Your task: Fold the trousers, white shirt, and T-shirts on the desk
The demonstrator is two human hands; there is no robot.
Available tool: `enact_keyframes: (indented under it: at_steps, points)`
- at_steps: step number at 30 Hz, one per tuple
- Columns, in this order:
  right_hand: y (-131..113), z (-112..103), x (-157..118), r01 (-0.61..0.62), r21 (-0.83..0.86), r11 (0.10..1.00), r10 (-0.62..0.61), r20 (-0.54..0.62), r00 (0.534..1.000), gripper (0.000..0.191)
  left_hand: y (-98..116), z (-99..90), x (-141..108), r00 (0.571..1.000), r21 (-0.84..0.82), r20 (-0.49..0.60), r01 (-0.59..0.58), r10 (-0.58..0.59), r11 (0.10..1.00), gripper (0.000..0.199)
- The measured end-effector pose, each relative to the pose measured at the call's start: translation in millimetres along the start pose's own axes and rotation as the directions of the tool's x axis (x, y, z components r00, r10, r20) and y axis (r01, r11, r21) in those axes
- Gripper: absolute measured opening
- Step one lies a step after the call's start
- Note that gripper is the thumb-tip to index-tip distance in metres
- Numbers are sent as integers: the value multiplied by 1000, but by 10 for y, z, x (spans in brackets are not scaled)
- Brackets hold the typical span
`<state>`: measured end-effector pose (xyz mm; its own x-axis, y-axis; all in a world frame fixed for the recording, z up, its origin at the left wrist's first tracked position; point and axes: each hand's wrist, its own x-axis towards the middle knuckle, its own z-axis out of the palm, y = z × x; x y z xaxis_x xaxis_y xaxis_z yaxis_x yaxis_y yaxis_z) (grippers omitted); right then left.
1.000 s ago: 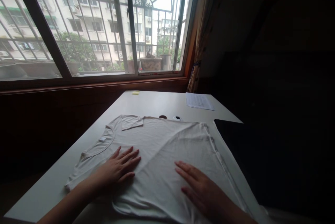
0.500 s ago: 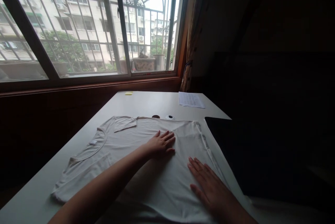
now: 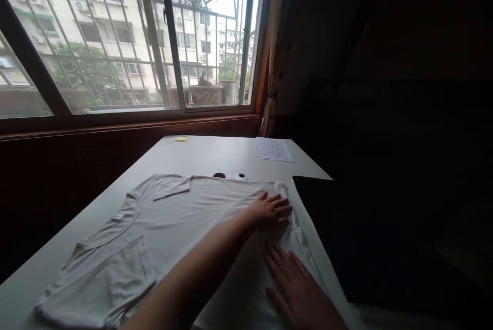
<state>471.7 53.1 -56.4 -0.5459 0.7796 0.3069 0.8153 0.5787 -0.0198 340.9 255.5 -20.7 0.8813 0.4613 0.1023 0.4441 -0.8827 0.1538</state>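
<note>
A white short-sleeved shirt (image 3: 185,217) lies spread on the white table (image 3: 208,152), its neckline toward the left and its hem toward the right. Light wrinkles run across the fabric. My left hand (image 3: 271,209) rests flat on the shirt near the far end of the hem, fingers spread and pointing right. Nearer to me, my right hand (image 3: 295,281) lies palm down on the cloth beside the hem, its thumb apart from the other fingers. Neither hand grips anything. My left forearm covers part of the shirt's middle.
Beyond the shirt are a dark round object (image 3: 219,175) and a white round one (image 3: 241,177). Printed sheets (image 3: 275,149) and a yellow note (image 3: 181,139) lie farther back. A dark surface (image 3: 327,217) borders the table's right side, and a barred window stands behind.
My left hand has slid right across the shirt toward the hem. My right hand has shifted slightly left and nearer to me in the view. The camera view has also shifted a little.
</note>
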Motion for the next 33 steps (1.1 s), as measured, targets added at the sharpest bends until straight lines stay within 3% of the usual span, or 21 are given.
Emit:
enact_keyframes:
  at_steps: [5,12,16,19,23,26,28,33]
  points:
    - [10,-35,19,45,9,999,-44,-40,998,71,-81,19,152,1000,-3,0,-9,9,1000,58]
    - [20,-61,13,68,-9,998,-68,-52,996,74,-123,46,142,996,1,-65,-54,54,999,56]
    - [17,-81,8,86,-35,996,-88,-58,994,74,-151,-25,69,978,-14,-194,-80,76,997,56]
    - [28,-97,12,98,-43,994,-101,-64,993,73,-248,-136,-149,971,-42,-236,-56,45,998,53]
    - [85,-116,3,118,-26,993,-120,-65,991,68,-468,-338,-817,978,-16,-209,-25,21,1000,49]
    - [132,-151,-12,130,-11,991,-130,-64,989,66,-615,-537,-1540,987,39,-157,41,-34,998,50]
    - [148,-189,-17,121,14,993,-120,-53,991,63,-673,-678,-2063,976,64,-175,146,-133,987,50]
    - [120,-302,-12,63,97,993,-57,-56,997,48,-638,-894,-3340,887,76,-307,384,-344,920,42]
